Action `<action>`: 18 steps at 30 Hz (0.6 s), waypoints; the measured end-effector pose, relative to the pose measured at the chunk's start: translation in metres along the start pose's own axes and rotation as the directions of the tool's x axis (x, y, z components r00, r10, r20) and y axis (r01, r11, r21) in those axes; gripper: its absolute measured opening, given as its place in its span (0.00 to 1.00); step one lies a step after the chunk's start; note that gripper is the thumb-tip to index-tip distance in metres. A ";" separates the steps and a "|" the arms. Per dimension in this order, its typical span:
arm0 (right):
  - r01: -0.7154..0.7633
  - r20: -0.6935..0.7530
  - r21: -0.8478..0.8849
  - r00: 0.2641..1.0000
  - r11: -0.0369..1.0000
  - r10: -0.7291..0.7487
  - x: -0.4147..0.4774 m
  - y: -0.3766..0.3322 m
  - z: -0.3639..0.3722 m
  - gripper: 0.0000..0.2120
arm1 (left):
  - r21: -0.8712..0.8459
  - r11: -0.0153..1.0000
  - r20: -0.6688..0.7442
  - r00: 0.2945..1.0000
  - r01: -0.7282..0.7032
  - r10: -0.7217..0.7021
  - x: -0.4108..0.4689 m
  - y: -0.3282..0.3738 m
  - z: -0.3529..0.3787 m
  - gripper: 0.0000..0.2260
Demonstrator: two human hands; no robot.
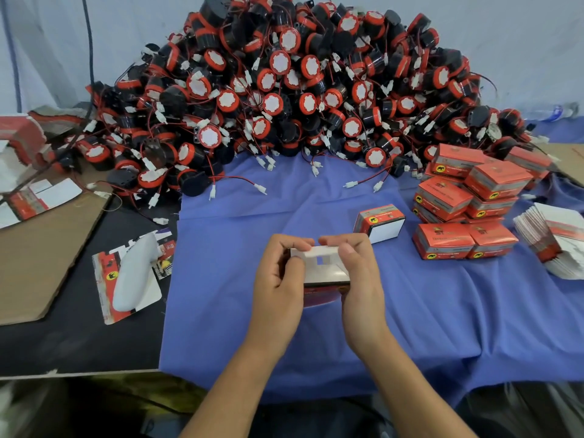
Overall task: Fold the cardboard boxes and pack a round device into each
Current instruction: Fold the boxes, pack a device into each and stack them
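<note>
Both your left hand (278,279) and right hand (358,273) curl round the small red-and-white cardboard box (328,275), pinching its white flap (319,251). Squeeze harder and it may crease crooked.

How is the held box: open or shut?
Open: the box has its white flap raised, untucked, pinched between left hand and right hand. Contents hidden.

One head view, wide-angle, edges bowed. Faces forward and down across table (79,343). Near, at centre: left hand (278,279), right hand (360,279). Pile (284,90) farther back.
</note>
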State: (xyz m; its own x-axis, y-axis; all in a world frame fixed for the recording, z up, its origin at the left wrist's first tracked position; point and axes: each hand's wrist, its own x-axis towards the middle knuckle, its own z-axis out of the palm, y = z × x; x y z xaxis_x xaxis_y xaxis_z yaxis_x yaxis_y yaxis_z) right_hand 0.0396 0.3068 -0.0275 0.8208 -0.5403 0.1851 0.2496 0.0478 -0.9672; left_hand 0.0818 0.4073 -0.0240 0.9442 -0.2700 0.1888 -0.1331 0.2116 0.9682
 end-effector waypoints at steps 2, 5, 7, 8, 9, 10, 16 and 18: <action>0.016 -0.017 0.003 1.000 1.000 -0.016 0.000 0.002 0.000 0.08 | -0.041 0.999 0.006 1.000 0.031 -0.031 0.000 0.000 0.000 0.10; 0.044 -0.019 0.002 0.999 0.999 -0.044 -0.003 0.003 -0.001 0.08 | -0.081 0.993 0.032 0.996 0.081 -0.079 -0.001 0.000 -0.001 0.06; 0.057 -0.002 -0.024 0.998 0.998 -0.057 -0.004 0.002 -0.001 0.14 | -0.027 0.999 0.014 0.999 0.031 -0.030 -0.002 0.001 -0.002 0.06; 0.056 0.003 -0.030 0.998 0.998 -0.056 -0.005 0.000 0.000 0.16 | 0.015 1.000 0.002 1.000 -0.006 0.006 -0.002 0.001 -0.003 0.08; 0.055 0.001 -0.039 0.998 0.998 -0.055 -0.005 0.000 0.001 0.17 | 0.037 0.999 -0.008 1.000 -0.027 0.027 -0.003 0.001 -0.004 0.10; 0.058 -0.007 -0.049 0.998 0.997 -0.058 -0.005 -0.001 0.002 0.17 | 0.029 0.999 -0.016 0.999 -0.030 0.031 -0.003 0.001 -0.003 0.10; 0.038 -0.036 -0.053 0.999 0.998 -0.040 -0.007 -0.002 0.007 0.11 | 0.012 0.998 -0.040 0.997 -0.064 0.064 -0.008 0.004 0.001 0.17; 0.039 -0.044 -0.041 0.998 0.998 -0.041 -0.008 -0.004 0.007 0.07 | 0.046 0.994 -0.029 0.994 -0.101 0.102 -0.008 0.005 0.000 0.17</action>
State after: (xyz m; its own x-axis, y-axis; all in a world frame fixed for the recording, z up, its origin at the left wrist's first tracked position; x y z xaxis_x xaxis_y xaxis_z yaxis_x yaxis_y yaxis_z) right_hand 0.0360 0.3167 -0.0239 0.7865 -0.5783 0.2171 0.2607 -0.0079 -0.9654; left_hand 0.0741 0.4101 -0.0210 0.9339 -0.2197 0.2820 -0.2413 0.1947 0.9507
